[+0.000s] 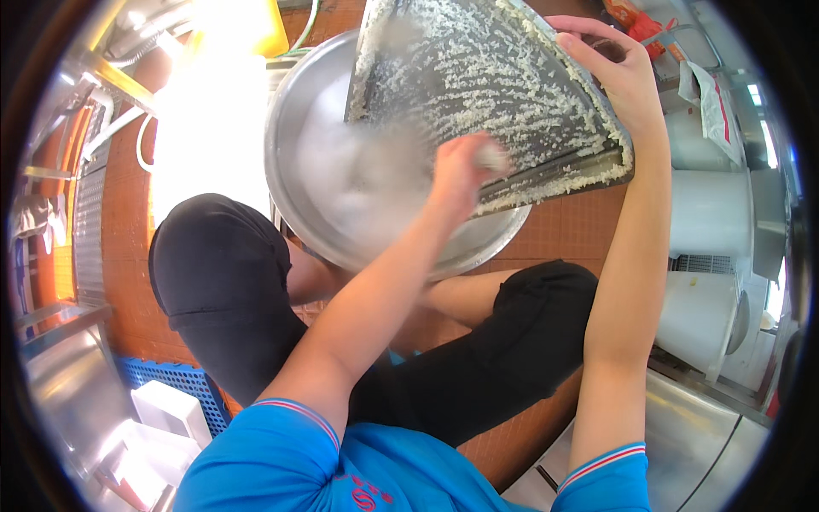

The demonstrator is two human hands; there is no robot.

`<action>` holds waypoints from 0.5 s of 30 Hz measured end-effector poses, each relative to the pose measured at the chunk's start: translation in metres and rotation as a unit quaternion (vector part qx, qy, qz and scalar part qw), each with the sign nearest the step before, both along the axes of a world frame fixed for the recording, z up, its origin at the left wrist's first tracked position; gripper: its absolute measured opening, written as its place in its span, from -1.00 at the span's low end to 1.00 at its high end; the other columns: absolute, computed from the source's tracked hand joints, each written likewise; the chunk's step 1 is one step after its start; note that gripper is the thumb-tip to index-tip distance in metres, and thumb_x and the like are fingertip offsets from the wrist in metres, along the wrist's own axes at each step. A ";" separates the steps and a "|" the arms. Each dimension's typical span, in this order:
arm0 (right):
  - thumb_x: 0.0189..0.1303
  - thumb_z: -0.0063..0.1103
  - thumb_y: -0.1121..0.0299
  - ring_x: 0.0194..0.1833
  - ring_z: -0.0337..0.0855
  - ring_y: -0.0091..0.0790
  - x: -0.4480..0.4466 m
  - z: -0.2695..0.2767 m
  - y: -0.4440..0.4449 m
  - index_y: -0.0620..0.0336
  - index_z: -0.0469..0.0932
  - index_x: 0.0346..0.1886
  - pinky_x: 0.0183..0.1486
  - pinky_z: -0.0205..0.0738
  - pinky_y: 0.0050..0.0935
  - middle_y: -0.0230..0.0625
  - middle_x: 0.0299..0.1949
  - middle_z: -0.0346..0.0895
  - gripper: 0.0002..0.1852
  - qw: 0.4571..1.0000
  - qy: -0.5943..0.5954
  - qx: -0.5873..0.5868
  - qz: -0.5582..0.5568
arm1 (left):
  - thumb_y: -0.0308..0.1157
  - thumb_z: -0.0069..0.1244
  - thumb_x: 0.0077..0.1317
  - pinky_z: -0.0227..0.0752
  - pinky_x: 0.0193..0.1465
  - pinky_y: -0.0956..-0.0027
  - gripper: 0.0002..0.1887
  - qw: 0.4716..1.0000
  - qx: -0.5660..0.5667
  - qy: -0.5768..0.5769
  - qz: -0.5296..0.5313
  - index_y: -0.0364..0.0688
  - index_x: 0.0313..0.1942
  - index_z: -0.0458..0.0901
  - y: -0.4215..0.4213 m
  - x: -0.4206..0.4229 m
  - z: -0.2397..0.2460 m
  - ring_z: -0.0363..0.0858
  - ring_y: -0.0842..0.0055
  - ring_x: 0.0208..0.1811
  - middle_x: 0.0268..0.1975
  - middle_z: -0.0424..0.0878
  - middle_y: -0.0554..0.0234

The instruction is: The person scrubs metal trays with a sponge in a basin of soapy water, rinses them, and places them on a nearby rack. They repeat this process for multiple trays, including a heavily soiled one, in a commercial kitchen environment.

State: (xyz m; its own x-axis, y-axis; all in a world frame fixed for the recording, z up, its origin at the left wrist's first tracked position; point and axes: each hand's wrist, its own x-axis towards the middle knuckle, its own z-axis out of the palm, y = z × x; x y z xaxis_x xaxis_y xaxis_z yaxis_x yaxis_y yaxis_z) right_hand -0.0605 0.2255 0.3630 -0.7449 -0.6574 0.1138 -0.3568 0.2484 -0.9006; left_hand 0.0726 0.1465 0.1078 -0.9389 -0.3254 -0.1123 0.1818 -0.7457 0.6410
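Observation:
A dark rectangular tray (409,77), coated in streaks of pale, rice-like grains, is tilted over a large round metal basin (281,185). Its rim is thick with the same grains. My right hand (614,73) grips the tray's upper right edge. Low on the tray's face is my left hand (455,173), blurred by motion. It is closed around a small pale object (492,157), too blurred to name. Cloudy whitish liquid (339,185) fills the basin, and steam-like haze hangs over it.
My bent knees (217,256) flank the basin on a red-brown tiled floor (128,275). A blue perforated crate (173,377) and white plastic containers (169,409) stand at lower left. White drums (707,214) line the right side. A green hose (310,29) runs behind the basin.

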 end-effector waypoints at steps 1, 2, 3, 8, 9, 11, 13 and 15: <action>0.43 0.50 0.43 -0.20 0.73 -0.63 -0.001 0.000 0.000 0.28 0.84 0.16 -0.10 0.62 -0.59 -0.43 -0.20 0.80 -0.71 1.000 -0.002 0.004 0.005 | -0.29 0.13 0.49 0.68 0.15 0.08 -0.67 0.993 -0.084 -0.083 -0.001 -0.36 0.07 0.77 -0.013 -0.004 -0.029 0.77 0.32 -0.10 -0.11 0.81 0.08; 0.43 0.49 0.43 -0.23 0.69 -0.66 -0.001 0.000 -0.001 0.28 0.84 0.15 -0.13 0.57 -0.61 -0.47 -0.24 0.77 -0.72 0.999 0.029 0.015 -0.003 | -0.25 0.13 0.48 0.67 0.20 0.04 -0.65 0.980 -0.138 -0.140 0.022 -0.36 0.07 0.76 -0.026 -0.008 -0.058 0.80 0.21 -0.02 -0.04 0.83 0.00; 0.43 0.48 0.43 -0.24 0.68 -0.66 -0.001 0.001 -0.002 0.27 0.84 0.15 -0.14 0.55 -0.61 -0.47 -0.24 0.77 -0.72 0.999 0.039 0.016 0.001 | -0.22 0.14 0.45 0.61 0.29 0.05 -0.62 0.955 -0.111 -0.277 -0.002 -0.37 0.06 0.74 -0.045 -0.006 -0.089 0.81 0.07 0.14 0.06 0.84 -0.11; 0.43 0.46 0.45 -0.27 0.65 -0.69 0.003 0.004 -0.004 0.27 0.85 0.12 -0.18 0.51 -0.62 -0.49 -0.27 0.75 -0.75 0.999 0.039 0.017 0.016 | -0.21 0.13 0.39 0.61 0.32 -0.06 -0.53 0.593 -0.661 -0.448 -0.106 -0.38 0.16 0.73 -0.127 0.049 -0.234 0.78 -0.10 0.21 0.15 0.81 -0.30; 0.43 0.46 0.45 -0.27 0.65 -0.69 0.005 0.004 -0.004 0.26 0.85 0.12 -0.19 0.51 -0.62 -0.50 -0.28 0.74 -0.75 1.000 0.022 0.009 0.019 | -0.20 0.13 0.39 0.62 0.31 -0.06 -0.51 0.561 -0.683 -0.445 -0.143 -0.37 0.18 0.74 -0.132 0.059 -0.253 0.78 -0.11 0.21 0.15 0.80 -0.30; 0.43 0.45 0.45 -0.25 0.65 -0.70 0.006 0.003 -0.004 0.27 0.84 0.11 -0.16 0.51 -0.61 -0.48 -0.27 0.75 -0.75 1.000 0.022 0.020 0.006 | -0.18 0.14 0.37 0.64 0.30 -0.06 -0.48 0.486 -0.726 -0.413 -0.258 -0.35 0.21 0.75 -0.124 0.067 -0.269 0.77 -0.13 0.22 0.16 0.80 -0.32; 0.43 0.45 0.44 -0.24 0.65 -0.69 0.006 0.003 -0.005 0.27 0.84 0.10 -0.14 0.53 -0.60 -0.47 -0.27 0.76 -0.75 0.999 0.045 0.021 -0.006 | -0.10 0.18 0.36 0.62 0.33 -0.07 -0.46 0.612 -0.611 -0.419 -0.279 -0.32 0.20 0.77 -0.112 0.057 -0.259 0.76 -0.12 0.24 0.15 0.80 -0.32; 0.41 0.44 0.45 -0.23 0.66 -0.65 0.007 0.003 -0.004 0.31 0.84 0.05 -0.10 0.56 -0.56 -0.46 -0.26 0.77 -0.77 0.998 0.069 0.013 -0.003 | -0.09 0.22 0.41 0.52 0.42 -0.08 -0.41 0.638 -0.574 -0.496 -0.132 -0.32 0.30 0.69 -0.103 0.038 -0.223 0.68 0.00 0.39 0.31 0.72 -0.24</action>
